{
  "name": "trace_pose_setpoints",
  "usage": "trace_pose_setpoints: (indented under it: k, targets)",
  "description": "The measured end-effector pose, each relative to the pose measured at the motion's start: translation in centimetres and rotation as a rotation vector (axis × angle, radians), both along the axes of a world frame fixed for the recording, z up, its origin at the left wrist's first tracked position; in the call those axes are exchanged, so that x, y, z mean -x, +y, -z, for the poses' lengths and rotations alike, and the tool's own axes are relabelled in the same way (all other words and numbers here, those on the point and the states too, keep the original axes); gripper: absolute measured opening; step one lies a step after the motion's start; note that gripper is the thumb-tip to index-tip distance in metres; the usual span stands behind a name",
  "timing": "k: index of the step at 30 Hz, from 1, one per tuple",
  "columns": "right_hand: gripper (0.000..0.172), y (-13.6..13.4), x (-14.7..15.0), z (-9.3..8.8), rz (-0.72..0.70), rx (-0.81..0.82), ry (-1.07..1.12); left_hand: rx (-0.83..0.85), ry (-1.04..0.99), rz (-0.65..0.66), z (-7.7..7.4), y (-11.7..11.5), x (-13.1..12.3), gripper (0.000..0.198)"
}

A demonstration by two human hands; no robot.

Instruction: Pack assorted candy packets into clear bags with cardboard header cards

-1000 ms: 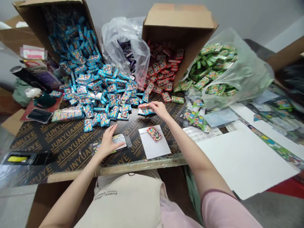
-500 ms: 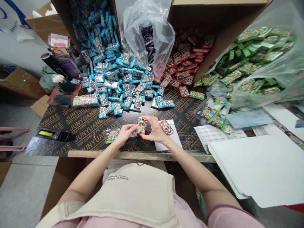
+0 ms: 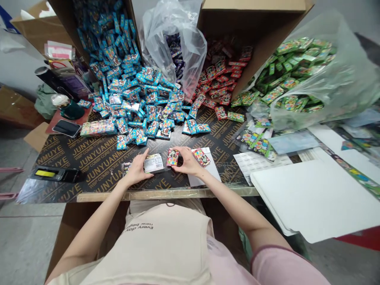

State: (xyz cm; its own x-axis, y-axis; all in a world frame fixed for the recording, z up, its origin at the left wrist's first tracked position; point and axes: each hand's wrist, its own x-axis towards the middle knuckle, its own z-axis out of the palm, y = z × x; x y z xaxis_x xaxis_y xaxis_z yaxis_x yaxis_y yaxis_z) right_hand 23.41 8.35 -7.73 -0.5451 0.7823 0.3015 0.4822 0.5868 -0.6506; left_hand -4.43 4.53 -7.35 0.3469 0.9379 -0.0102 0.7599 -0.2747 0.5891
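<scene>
Head view: right hand apparently pinches a small red printed pack lengthwise away from the person; left hand, fingers together, grips a barcoded packet just beside it.

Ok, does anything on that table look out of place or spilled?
Yes: the cardboard box at the back lies tipped on its side, with red packets spilling out onto the plywood board. One blue packet also sits slightly apart at the front edge of the blue heap.

Bright even light, glare on foil packets, wide-angle distortion at edges.
</scene>
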Motion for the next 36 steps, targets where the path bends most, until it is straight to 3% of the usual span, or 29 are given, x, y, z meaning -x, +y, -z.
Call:
trace_pose_setpoints:
  k: [6, 8, 10, 12, 14, 16, 18, 20, 23, 24, 26, 28, 30, 33, 36]
  targets:
    - [0.079, 0.5, 0.4, 0.4, -0.175, 0.096, 0.017, 0.021, -0.047, 0.064, -0.4, 0.2, -0.6, 0.116]
    - [0.089, 0.3, 0.4, 0.3, -0.135, 0.11, 0.004, 0.001, -0.054, 0.046, -0.2, 0.2, -0.7, 0.114]
    - [0.098, -0.4, 0.4, 0.1, -0.005, 0.107, -0.008, -0.035, -0.061, 0.001, 0.1, 0.4, -0.9, 0.111]
    - [0.093, -1.3, 0.5, -0.2, 0.067, 0.123, 0.0, -0.056, -0.064, -0.018, 0.5, 0.6, -1.2, 0.11]
    - [0.076, -1.6, 0.3, -0.4, 0.014, 0.127, 0.015, -0.068, -0.053, 0.004, 0.7, 0.9, -1.7, 0.109]
    - [0.062, -0.4, -1.0, -0.6, 0.03, 0.077, 0.01, -0.084, -0.015, 0.029, 0.9, 1.1, -2.3, 0.108]
    - [0.054, 2.8, -4.1, -0.8, 0.277, -0.009, -0.016, -0.094, 0.048, 0.042, 1.1, 1.2, -2.8, 0.105]
    - [0.053, 7.5, -9.1, -0.9, 0.643, -0.069, -0.07, -0.087, 0.118, 0.058, 1.3, 1.3, -3.1, 0.1]
    - [0.072, 14.5, -17.9, -1.0, 0.979, 0.023, -0.283, -0.074, 0.185, 0.073, 1.6, 1.3, -3.1, 0.094]
    - [0.076, 16.2, -20.5, -1.0, 1.005, 0.099, -0.354, -0.069, 0.196, 0.07, 1.6, 1.3, -3.1, 0.094]
    - [0.069, 18.1, -24.4, -0.9, 0.942, 0.201, -0.444, -0.054, 0.211, 0.06, 1.5, 1.4, -3.0, 0.093]
    - [0.061, 18.2, -25.8, -0.9, 0.899, 0.219, -0.472, -0.04, 0.199, 0.027, 1.0, 1.7, -3.2, 0.089]
    - [0.057, 16.8, -24.5, -1.1, 0.889, 0.13, -0.4, -0.033, 0.109, -0.053, 0.2, 2.1, -4.2, 0.08]
    - [0.059, 12.3, -18.1, -1.7, 0.709, -0.049, -0.089, 0.039, -0.235, -0.21, -1.3, 2.8, -7.4, 0.061]
    - [0.058, 5.9, -9.8, -2.1, 0.447, -0.061, 0.139, 0.363, -0.686, -0.328, -2.7, 3.5, -11.2, 0.055]
